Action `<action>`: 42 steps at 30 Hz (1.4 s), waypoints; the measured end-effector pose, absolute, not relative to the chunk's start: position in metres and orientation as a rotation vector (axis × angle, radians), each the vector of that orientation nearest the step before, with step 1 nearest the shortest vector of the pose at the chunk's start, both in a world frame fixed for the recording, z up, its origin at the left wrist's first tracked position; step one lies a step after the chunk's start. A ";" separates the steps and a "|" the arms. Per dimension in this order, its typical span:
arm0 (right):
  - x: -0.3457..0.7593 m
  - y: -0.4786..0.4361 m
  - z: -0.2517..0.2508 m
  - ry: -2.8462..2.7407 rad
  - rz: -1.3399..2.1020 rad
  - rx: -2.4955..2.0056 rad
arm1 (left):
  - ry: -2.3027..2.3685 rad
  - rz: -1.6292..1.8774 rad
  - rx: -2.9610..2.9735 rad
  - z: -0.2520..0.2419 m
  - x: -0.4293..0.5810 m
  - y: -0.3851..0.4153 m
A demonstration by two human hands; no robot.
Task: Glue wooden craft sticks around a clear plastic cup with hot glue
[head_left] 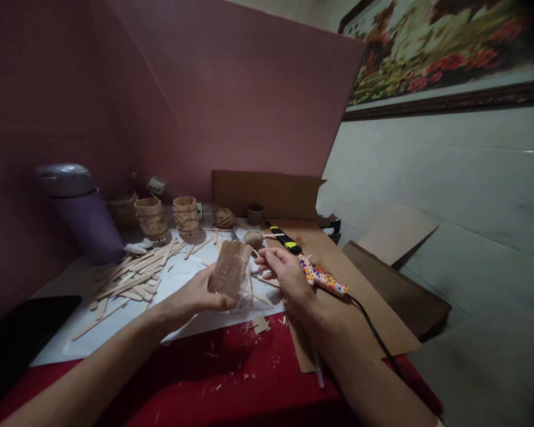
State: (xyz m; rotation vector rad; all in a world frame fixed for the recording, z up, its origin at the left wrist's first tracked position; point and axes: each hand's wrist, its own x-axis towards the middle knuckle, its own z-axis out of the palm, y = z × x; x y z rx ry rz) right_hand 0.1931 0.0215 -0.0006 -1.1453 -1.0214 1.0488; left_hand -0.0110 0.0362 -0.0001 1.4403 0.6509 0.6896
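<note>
My left hand (200, 292) is wrapped round a clear plastic cup faced with flat wooden sticks (232, 267), held tilted above the white paper. Wavy, stringy marks run over its lower side, and clear plastic shows at its right. Just right of the cup's upper edge, my right hand (289, 276) has its fingers curled and pinched together; whatever they hold, if anything, is too small to make out. A flower-patterned glue gun (331, 283) lies beside that hand on brown cardboard. Behind the cup sits a small ball of twine (253, 238).
Loose wooden sticks (133, 281) are heaped at left. Two stick-covered cups (151, 219) stand behind them, near a purple flask (89, 225). A black-and-yellow utility knife (285, 238) lies on the cardboard (360, 302). Scraps dot the red cloth (231, 379); a dark cord trails right.
</note>
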 end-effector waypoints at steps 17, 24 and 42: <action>0.172 0.011 -0.018 -1.950 0.320 -1.659 | 1.448 1.032 2.283 -0.016 -0.023 0.072; 0.168 0.004 -0.001 -2.210 0.249 -1.673 | 1.761 0.975 2.665 -0.017 -0.020 0.064; 0.153 0.008 -0.025 -2.545 -0.165 -1.231 | 1.710 0.923 2.183 -0.022 -0.022 0.072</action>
